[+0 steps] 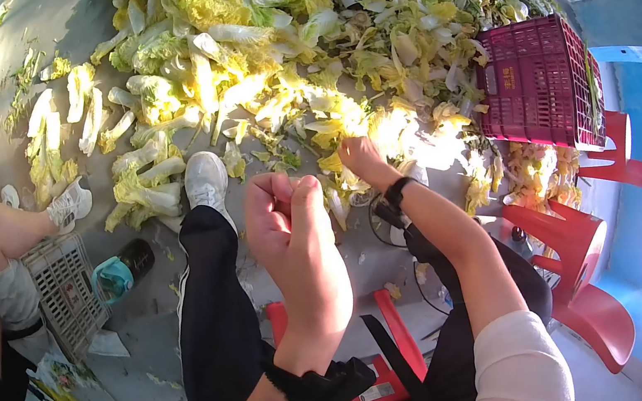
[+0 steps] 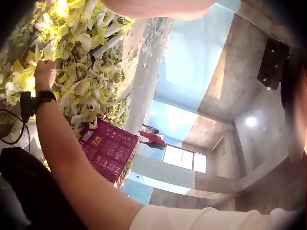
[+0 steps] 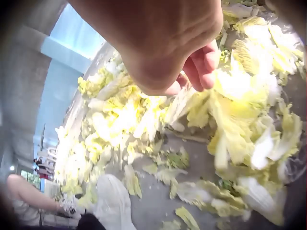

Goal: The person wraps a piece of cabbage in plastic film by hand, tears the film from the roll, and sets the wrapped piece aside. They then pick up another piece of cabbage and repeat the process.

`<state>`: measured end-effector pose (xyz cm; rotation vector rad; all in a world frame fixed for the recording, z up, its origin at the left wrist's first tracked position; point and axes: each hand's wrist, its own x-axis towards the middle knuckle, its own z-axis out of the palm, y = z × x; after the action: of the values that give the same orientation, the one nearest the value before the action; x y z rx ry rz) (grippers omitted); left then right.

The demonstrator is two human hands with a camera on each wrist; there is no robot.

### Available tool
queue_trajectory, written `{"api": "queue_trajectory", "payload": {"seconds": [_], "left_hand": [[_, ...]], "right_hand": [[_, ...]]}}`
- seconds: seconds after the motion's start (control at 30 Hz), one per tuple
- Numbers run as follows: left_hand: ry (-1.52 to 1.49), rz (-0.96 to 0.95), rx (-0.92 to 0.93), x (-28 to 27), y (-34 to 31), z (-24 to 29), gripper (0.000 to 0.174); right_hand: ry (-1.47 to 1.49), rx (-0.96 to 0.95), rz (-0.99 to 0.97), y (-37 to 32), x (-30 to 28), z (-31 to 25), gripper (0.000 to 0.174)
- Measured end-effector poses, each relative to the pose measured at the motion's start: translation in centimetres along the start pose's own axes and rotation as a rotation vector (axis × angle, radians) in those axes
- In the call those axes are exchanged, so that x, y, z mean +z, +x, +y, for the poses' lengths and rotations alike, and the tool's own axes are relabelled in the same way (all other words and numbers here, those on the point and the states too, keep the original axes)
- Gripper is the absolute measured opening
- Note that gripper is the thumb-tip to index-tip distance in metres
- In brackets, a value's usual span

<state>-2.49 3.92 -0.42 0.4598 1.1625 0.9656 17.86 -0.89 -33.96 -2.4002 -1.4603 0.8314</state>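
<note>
My left hand (image 1: pixel 295 246) is raised above my lap in the head view, its fingers curled and the thumb against them; no held object shows. Only part of this hand (image 2: pixel 158 5) enters the left wrist view, along the top edge. Farther forward and to the right, my right hand (image 1: pixel 364 162) is low over sunlit yellow cabbage leaves (image 1: pixel 337 118). In the right wrist view, the curled fingers of my right hand (image 3: pixel 192 79) meet the end of a pale leaf (image 3: pixel 181 103) and appear to pinch it; the contact is partly hidden.
A large heap of cabbage leaves (image 1: pixel 396 37) spreads across the floor ahead. A magenta crate (image 1: pixel 525 84) stands at the right, near red chairs (image 1: pixel 572 245). Another person's leg (image 1: pixel 10 224), a pale crate (image 1: pixel 67 291) and a dark cup (image 1: pixel 135 259) are at the left.
</note>
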Motion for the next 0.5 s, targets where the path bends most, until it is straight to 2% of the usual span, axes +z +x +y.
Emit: {"api": "queue_trajectory", "payload": {"seconds": [0.03,0.07,0.13,0.2,0.23,0.33,0.37,0.4,0.47,0.5], "left_hand": [[0.007,0.003,0.002,-0.1,0.0,-0.1,0.021],[0.016,0.006,0.006,-0.2,0.1,-0.1,0.021],[-0.021,-0.006,-0.012,-0.2,0.1,0.2,0.019],[-0.023,-0.006,-0.024,-0.2,0.2,0.4,0.019],[-0.006,-0.002,-0.025,-0.3,0.3,0.4,0.02],[0.022,0.017,-0.032,-0.2,0.4,0.5,0.021],[0.025,0.022,-0.033,-0.1,0.5,0.5,0.021],[0.025,0.019,-0.034,-0.1,0.5,0.6,0.022],[0.024,0.013,-0.039,-0.1,0.5,0.7,0.022],[0.017,0.015,-0.047,-0.1,0.4,0.6,0.022]], "right_hand": [[-0.027,-0.014,0.027,1.8,-0.1,-0.6,0.018],[-0.052,-0.029,0.055,3.6,-0.2,-1.2,0.021],[-0.174,-0.198,0.235,6.5,1.3,-0.7,0.052],[-0.288,-0.041,0.027,8.1,1.7,-1.4,0.076],[-0.335,-0.072,-0.037,8.8,1.9,-1.4,0.086],[-0.293,0.03,-0.288,8.5,2.1,-2.1,0.092],[-0.267,0.079,-0.216,9.2,5.2,-0.4,0.103],[-0.304,-0.029,0.065,9.8,10.3,3.8,0.106],[-0.292,0.176,-0.071,8.0,7.4,0.8,0.092],[-0.251,0.15,-0.028,7.6,7.5,1.4,0.086]]}}
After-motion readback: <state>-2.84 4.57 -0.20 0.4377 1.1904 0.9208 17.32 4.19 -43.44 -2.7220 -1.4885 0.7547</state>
